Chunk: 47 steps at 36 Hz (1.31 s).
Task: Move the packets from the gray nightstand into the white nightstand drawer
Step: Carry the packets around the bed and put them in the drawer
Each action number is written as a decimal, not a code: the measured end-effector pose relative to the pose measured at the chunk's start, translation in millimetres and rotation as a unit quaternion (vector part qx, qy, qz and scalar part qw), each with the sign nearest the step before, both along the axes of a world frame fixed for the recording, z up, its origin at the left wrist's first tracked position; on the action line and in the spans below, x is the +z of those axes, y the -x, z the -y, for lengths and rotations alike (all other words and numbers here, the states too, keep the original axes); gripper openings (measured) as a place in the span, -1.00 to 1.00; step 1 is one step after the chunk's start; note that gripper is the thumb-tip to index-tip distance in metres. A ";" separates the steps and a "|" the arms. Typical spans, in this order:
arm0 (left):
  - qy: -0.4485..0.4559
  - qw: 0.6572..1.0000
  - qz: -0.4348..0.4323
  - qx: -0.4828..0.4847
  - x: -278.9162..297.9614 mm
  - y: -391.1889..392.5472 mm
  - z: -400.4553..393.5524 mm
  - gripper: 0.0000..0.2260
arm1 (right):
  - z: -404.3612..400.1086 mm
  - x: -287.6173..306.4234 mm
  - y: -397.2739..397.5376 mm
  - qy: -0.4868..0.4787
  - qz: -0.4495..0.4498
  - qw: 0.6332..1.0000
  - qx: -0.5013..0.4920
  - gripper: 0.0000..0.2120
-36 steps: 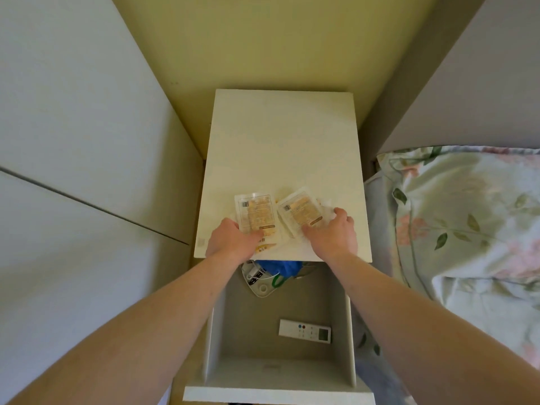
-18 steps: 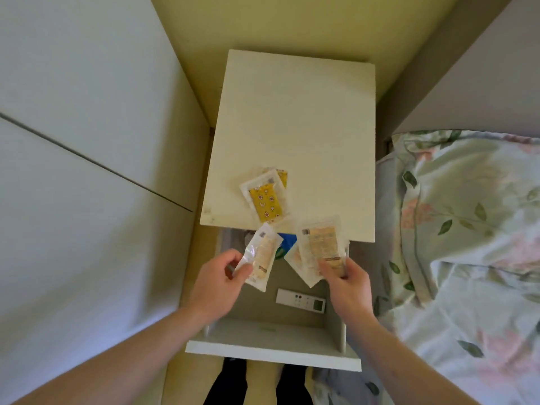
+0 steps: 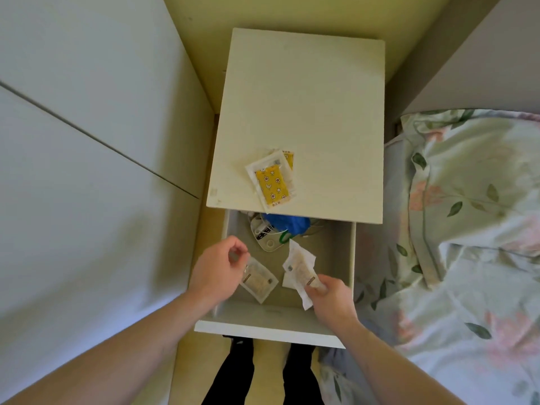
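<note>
Both hands were down inside the open white nightstand drawer (image 3: pixel 349 258). The right hand (image 3: pixel 328 296) pinched a clear packet of pale contents (image 3: pixel 301 266) by its near end, with more packet plastic bunched under it; the packet's long axis ran from the fingers toward 11 o'clock. The left hand (image 3: pixel 217 271) hung with fingers loosely curled and, as far as could be seen, nothing between them; a second clear packet (image 3: pixel 258 280) lay just at its 3 o'clock, apparently loose over the drawer floor.

The yellow patterned packets (image 3: pixel 271 178) lay stacked on the nightstand's top surface (image 3: pixel 306 97), near its front edge, at 12 o'clock from both hands. They sat between the two hands' lines, the left hand slightly nearer, their long axis running roughly 11 to 5 o'clock. Fetching them looked like a reach up and forward.
</note>
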<state>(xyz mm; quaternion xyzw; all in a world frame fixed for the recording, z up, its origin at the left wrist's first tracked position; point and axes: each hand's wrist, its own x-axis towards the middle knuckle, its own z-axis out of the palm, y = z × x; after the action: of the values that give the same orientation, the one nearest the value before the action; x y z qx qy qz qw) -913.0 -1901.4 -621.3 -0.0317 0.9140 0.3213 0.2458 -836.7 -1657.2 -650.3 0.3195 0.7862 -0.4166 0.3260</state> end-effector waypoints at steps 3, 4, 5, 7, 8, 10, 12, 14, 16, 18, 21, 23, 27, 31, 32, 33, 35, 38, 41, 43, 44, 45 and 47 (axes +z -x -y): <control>-0.001 0.998 -0.066 -0.003 18.9 21.1 -6.3 -0.91 | -3.1 -1.0 0.5 -0.016 -0.005 1.000 0.010 -0.83; -0.001 0.996 -0.087 -0.004 24.6 29.4 -9.2 -0.91 | -5.0 -2.0 0.3 -0.020 -0.007 1.000 0.009 -0.86; -0.001 0.994 -0.106 -0.005 29.5 38.2 -12.6 -0.90 | -6.6 -3.1 0.0 -0.021 -0.008 1.000 0.005 -0.89; 0.002 0.991 -0.131 -0.002 36.1 57.5 -20.5 -0.86 | -8.7 -6.0 -1.3 -0.011 -0.002 1.000 -0.013 -0.90; 0.007 0.990 -0.138 0.002 37.6 67.8 -24.6 -0.82 | -9.2 -7.6 -2.1 -0.004 0.004 1.000 -0.021 -0.86; 0.017 0.988 -0.151 0.006 37.5 88.3 -32.7 -0.74 | -9.2 -9.5 -3.6 0.007 0.013 1.000 -0.019 -0.79; 0.020 0.987 -0.159 0.013 34.0 107.6 -39.0 -0.65 | -7.9 -7.8 -5.2 0.017 0.010 1.000 0.001 -0.66; 0.036 0.986 -0.159 0.020 27.6 123.7 -43.6 -0.55 | -5.9 -3.5 -7.2 0.013 -0.005 1.000 0.008 -0.48; 0.060 0.988 -0.142 0.026 20.5 134.8 -47.3 -0.42 | -4.4 -0.1 -9.4 -0.005 -0.022 1.000 -0.002 -0.41; 0.073 0.991 -0.109 0.034 13.4 141.6 -51.9 -0.31 | -3.8 1.7 -10.2 -0.010 -0.034 0.999 -0.031 -0.42; 0.077 0.993 -0.043 0.074 5.1 148.7 -58.2 -0.21 | -4.0 4.1 -7.0 -0.001 -0.053 0.996 -0.069 -0.49; 0.082 0.992 -0.022 0.088 1.6 152.4 -62.5 -0.20 | -3.6 7.8 -3.3 0.009 -0.073 0.994 -0.085 -0.56; 0.066 0.992 -0.012 0.104 -2.0 157.2 -74.9 -0.27 | -3.1 15.7 4.1 0.030 -0.109 0.986 -0.121 -0.66; -0.004 0.987 0.039 0.157 -0.8 159.1 -87.4 -0.35 | -4.4 18.2 8.0 0.043 -0.130 0.979 -0.152 -0.70; -0.011 0.986 0.054 0.156 0.9 159.0 -88.5 -0.38 | -4.7 17.9 8.5 0.046 -0.132 0.977 -0.160 -0.71; -0.015 0.986 0.068 0.148 2.8 158.6 -89.0 -0.43 | -4.9 17.6 8.9 0.046 -0.134 0.976 -0.168 -0.72; -0.030 0.987 0.089 0.128 6.5 154.0 -88.2 -0.56 | -5.3 17.6 10.1 0.039 -0.137 0.973 -0.184 -0.73; -0.080 0.987 0.103 0.092 11.6 134.1 -84.1 -0.76 | -7.1 17.3 10.6 0.031 -0.138 0.968 -0.206 -0.73; -0.096 0.987 0.122 0.032 14.9 103.3 -75.9 -0.87 | -10.9 14.0 6.9 0.040 -0.124 0.964 -0.232 -0.76; -0.088 0.986 0.140 -0.007 12.9 80.3 -67.8 -0.89 | -14.8 11.7 2.5 0.048 -0.113 0.962 -0.245 -0.78; -0.086 0.985 0.151 -0.023 10.8 68.9 -63.1 -0.89 | -16.7 10.8 0.5 0.049 -0.108 0.961 -0.248 -0.78; -0.084 0.983 0.162 -0.035 8.2 57.6 -58.8 -0.88 | -18.9 9.9 -2.3 0.046 -0.103 0.962 -0.249 -0.78; -0.078 0.980 0.179 -0.044 2.6 37.5 -50.9 -0.91 | -23.2 8.0 -7.9 0.035 -0.094 0.964 -0.245 -0.77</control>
<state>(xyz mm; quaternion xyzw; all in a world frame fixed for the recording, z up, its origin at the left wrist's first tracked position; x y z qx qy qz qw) -950.4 -1850.5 -618.7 -0.0290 0.8279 0.3698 0.4208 -828.9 -1634.0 -642.2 0.4499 0.6960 -0.5392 0.1499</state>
